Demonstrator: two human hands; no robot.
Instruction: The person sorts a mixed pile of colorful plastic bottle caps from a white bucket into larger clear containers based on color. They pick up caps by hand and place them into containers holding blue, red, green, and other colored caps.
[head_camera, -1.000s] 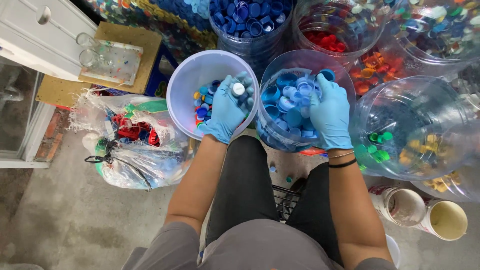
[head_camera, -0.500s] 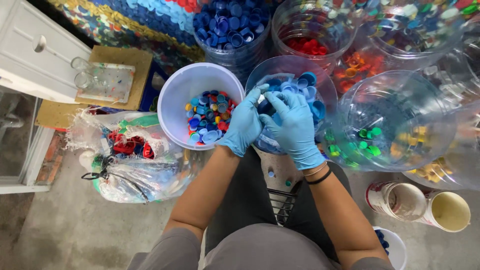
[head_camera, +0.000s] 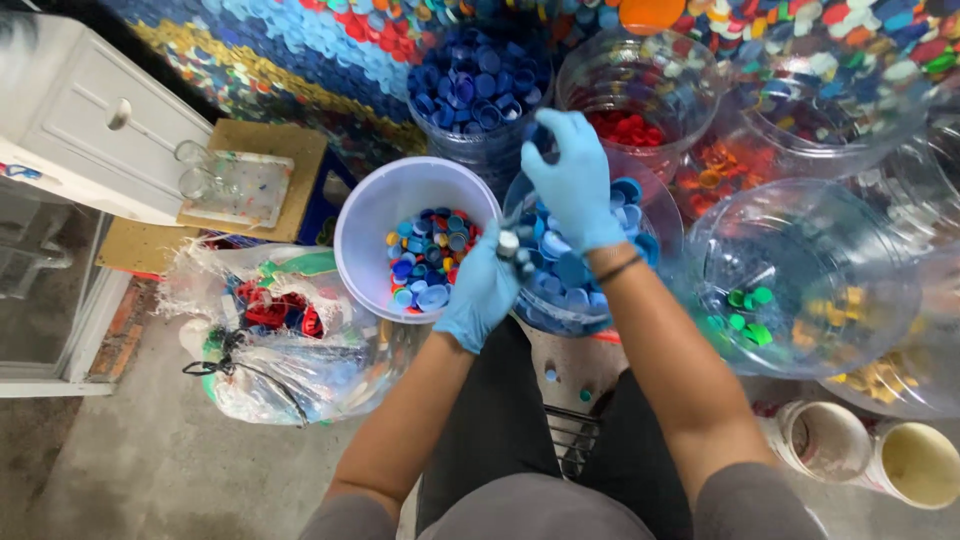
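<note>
Both my hands wear light blue gloves. My left hand (head_camera: 480, 288) pinches a small white cap (head_camera: 508, 243) between the white bucket (head_camera: 365, 215) of mixed caps and the clear jar of light blue caps (head_camera: 585, 285). My right hand (head_camera: 575, 178) reaches up over the rim of that jar toward the jar of dark blue caps (head_camera: 478, 82). Its fingertips are curled around what looks like a dark blue cap (head_camera: 540, 138).
More clear jars hold red caps (head_camera: 630, 125), orange caps (head_camera: 715, 165), green caps (head_camera: 750, 300) and yellow caps (head_camera: 880, 375). A tied plastic bag of caps (head_camera: 290, 340) lies at left, near a white cabinet (head_camera: 90, 120) and cardboard with glass jars (head_camera: 235, 180). Two paint tubs (head_camera: 870, 450) stand at the lower right.
My right hand has risen from the light blue jar toward the dark blue jar. My left hand has drawn back from the bucket, still pinching a cap.
</note>
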